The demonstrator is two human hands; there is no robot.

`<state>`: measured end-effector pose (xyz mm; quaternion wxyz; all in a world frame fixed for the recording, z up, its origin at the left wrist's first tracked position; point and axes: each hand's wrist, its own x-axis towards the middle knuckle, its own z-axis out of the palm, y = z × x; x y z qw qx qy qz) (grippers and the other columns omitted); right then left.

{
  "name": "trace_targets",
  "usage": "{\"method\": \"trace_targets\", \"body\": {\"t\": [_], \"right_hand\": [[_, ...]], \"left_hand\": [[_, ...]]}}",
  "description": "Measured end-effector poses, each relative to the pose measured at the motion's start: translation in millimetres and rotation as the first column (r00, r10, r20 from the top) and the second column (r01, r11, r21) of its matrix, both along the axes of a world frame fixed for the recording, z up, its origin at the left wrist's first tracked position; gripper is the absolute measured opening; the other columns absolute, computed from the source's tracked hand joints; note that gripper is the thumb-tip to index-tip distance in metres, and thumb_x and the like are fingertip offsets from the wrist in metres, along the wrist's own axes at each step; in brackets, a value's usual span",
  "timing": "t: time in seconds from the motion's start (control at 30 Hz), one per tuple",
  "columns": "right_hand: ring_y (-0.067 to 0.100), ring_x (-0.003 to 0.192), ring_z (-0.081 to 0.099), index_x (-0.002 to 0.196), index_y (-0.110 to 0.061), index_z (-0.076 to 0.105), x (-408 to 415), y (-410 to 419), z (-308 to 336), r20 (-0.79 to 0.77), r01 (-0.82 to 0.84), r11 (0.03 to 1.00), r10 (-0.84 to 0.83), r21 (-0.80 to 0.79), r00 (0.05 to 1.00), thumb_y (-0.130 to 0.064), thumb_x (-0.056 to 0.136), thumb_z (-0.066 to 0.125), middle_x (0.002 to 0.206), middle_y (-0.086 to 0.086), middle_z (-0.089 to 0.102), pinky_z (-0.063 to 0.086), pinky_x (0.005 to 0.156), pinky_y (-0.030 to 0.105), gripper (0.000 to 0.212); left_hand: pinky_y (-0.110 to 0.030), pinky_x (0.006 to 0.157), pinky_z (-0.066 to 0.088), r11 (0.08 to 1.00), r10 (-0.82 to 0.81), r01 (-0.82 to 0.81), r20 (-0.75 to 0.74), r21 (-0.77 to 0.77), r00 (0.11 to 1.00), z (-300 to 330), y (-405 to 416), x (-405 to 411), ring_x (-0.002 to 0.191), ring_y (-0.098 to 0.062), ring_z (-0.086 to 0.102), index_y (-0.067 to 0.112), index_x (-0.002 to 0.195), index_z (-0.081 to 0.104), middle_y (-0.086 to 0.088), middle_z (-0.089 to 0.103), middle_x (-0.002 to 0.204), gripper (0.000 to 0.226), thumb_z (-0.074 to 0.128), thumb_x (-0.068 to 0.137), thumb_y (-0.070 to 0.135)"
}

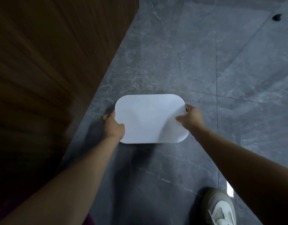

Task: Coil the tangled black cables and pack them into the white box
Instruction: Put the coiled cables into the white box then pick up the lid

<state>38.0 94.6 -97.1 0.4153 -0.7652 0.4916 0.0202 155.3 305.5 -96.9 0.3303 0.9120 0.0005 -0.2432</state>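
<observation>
The white box [150, 118] serves as the reference landmark; it is carried above the grey tiled floor [172, 54], lid side up, and no opening or contents are visible from this view. Nearest the camera, well short of the box and on its right side, one white shoe [219, 208] stands on the floor, which suggests the person is standing or walking while carrying. Both bare forearms reach forward to the box from the near edge of the view. The left hand [113, 125] grips the box's left end: the thumb lies over the top surface and the fingers curl round the side wall. The right hand [190, 118] grips the opposite, right end in the same manner, thumb on top and fingers wrapped over the edge. This two-ended hold probably keeps the box level and stops it from tilting. A dark shadow on the floor lies just near of the box, consistent with the box being off the ground. To the left of the box a brown wooden panel [58, 46] rises, streaked with motion blur, so its detail cannot be read. Far beyond the box, toward the upper right, a small dark object [277, 17] rests on the floor; it is too small to identify. No black cables are visible, so whether they are packed inside cannot be determined.
</observation>
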Motion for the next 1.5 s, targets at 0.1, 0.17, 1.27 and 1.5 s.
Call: {"method": "trace_targets", "body": {"t": [0.1, 0.17, 1.27, 1.5], "right_hand": [[0.033, 0.106, 0.059, 0.122, -0.009, 0.056, 2, -2, 0, -0.001, -0.013, 1.000, 0.013, -0.006, 1.000, -0.011, 0.081, 0.067, 0.117, 0.013, 0.063, 0.048, 0.089, 0.039, 0.042], [0.033, 0.106, 0.059, 0.122, -0.010, 0.055, 3, -3, 1, -0.002, -0.018, 1.000, 0.017, -0.006, 1.000, -0.012, 0.081, 0.066, 0.117, 0.012, 0.063, 0.048, 0.089, 0.038, 0.043], [0.032, 0.136, 0.017, 0.147, -0.015, 0.025, 3, -11, 12, -0.318, -0.644, 0.748, 0.578, -0.162, 0.751, -0.034, 0.074, 0.076, 0.153, 0.005, 0.013, 0.027, 0.112, 0.041, 0.091], [0.032, 0.135, 0.021, 0.136, -0.001, 0.039, 64, 9, 4, -0.126, -0.441, 0.885, 0.425, -0.152, 0.896, -0.021, 0.078, 0.074, 0.149, 0.013, 0.016, 0.026, 0.112, 0.034, 0.071]], "left_hand": [[-0.031, 0.108, 0.033, 1.000, -0.025, 0.026, 0.009, -0.007, 1.000, 0, 0, -1, 0.125, -0.031, 0.045, 0.007, 0.147, 0.029, -0.012, 0.024, 0.147, 0.061, 0.054, 0.091, 0.002], [-0.032, 0.110, 0.032, 0.999, -0.043, 0.043, 0.019, 0.002, 0.999, -2, 0, -1, 0.127, -0.031, 0.044, 0.008, 0.148, 0.028, -0.010, 0.023, 0.149, 0.061, 0.053, 0.093, 0.004], [-0.026, 0.110, 0.019, 0.452, -0.891, 0.778, 0.177, 0.437, 0.418, -1, -13, -17, 0.141, -0.013, 0.020, 0.034, 0.149, 0.021, 0.011, 0.018, 0.155, 0.067, 0.056, 0.092, 0.029], [-0.033, 0.103, 0.038, 0.576, -0.795, 0.588, 0.222, 0.568, 0.565, 10, -9, 30, 0.131, -0.024, 0.037, 0.023, 0.146, 0.031, -0.003, 0.034, 0.147, 0.057, 0.038, 0.094, 0.002]]}}
